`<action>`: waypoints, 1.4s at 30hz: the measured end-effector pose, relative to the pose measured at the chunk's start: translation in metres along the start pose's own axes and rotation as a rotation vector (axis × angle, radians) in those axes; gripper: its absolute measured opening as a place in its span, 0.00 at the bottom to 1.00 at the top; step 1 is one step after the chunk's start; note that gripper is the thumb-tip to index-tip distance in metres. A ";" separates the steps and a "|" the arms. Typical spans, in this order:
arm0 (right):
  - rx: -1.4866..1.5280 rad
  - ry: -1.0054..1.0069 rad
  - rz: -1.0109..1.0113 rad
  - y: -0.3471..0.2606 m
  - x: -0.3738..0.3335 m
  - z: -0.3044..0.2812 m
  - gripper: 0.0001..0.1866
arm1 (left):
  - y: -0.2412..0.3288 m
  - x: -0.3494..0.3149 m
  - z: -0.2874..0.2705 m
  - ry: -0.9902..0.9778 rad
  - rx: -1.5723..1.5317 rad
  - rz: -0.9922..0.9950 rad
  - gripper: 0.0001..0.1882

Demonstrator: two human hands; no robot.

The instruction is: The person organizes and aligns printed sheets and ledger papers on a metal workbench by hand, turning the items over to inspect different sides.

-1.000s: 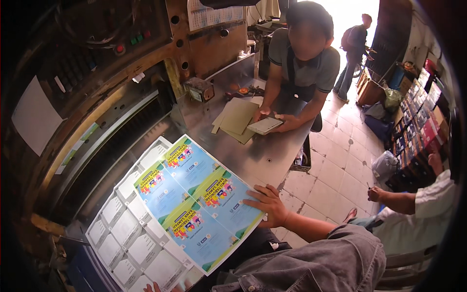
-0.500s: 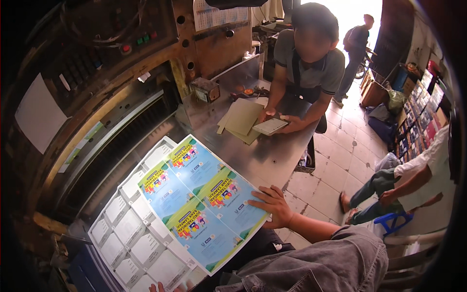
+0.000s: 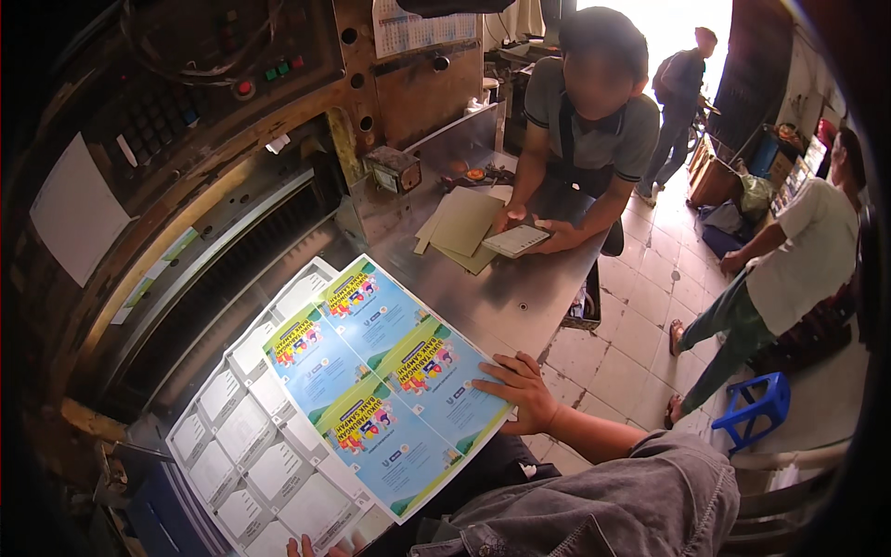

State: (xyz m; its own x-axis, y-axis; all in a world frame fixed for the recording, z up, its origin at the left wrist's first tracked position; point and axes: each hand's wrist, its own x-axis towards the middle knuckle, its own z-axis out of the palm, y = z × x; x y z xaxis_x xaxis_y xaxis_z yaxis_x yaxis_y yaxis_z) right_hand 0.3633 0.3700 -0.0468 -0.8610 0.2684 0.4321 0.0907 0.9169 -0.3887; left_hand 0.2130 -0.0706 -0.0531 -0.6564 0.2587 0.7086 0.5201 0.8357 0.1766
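A colour-printed sheet (image 3: 390, 371), with repeated blue, green and yellow panels, lies at an angle over a larger grey-and-white printed sheet (image 3: 243, 433). My right hand (image 3: 524, 395) rests on the right edge of the colour sheet, its fingers spread apart; whether the thumb is beneath the paper is hidden. Only the fingertips of my left hand (image 3: 306, 547) show at the bottom of the picture. They touch the lower edge of the grey sheet and look stretched out, while the rest of that hand is out of view.
Both sheets lie on a metal table (image 3: 506, 302) before a large machine (image 3: 278, 223) with a dark slot. Across it, a person (image 3: 594, 121) holds a small pad (image 3: 516, 240) beside brown boards (image 3: 461, 223). To the right are a blue stool (image 3: 754, 408) and a standing person (image 3: 798, 251).
At the right, the person in white has gone from seated or bent low to standing, uncovering the blue stool. My hands and the sheets have stayed almost still.
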 end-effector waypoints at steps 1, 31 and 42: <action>0.000 0.001 -0.001 0.000 0.000 0.000 0.40 | 0.000 0.001 -0.001 0.001 0.025 0.025 0.22; -0.009 0.005 0.002 0.004 -0.003 0.004 0.41 | -0.004 -0.002 0.004 0.023 0.056 0.040 0.22; -0.004 0.007 -0.004 0.003 -0.002 0.003 0.41 | 0.002 -0.003 0.004 0.034 -0.010 -0.043 0.22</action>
State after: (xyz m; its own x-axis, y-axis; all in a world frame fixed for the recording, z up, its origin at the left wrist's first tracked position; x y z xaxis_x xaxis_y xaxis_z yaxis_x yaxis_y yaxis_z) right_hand 0.3637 0.3714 -0.0515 -0.8579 0.2671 0.4390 0.0895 0.9189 -0.3843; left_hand 0.2136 -0.0674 -0.0578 -0.6597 0.2063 0.7227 0.4973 0.8408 0.2139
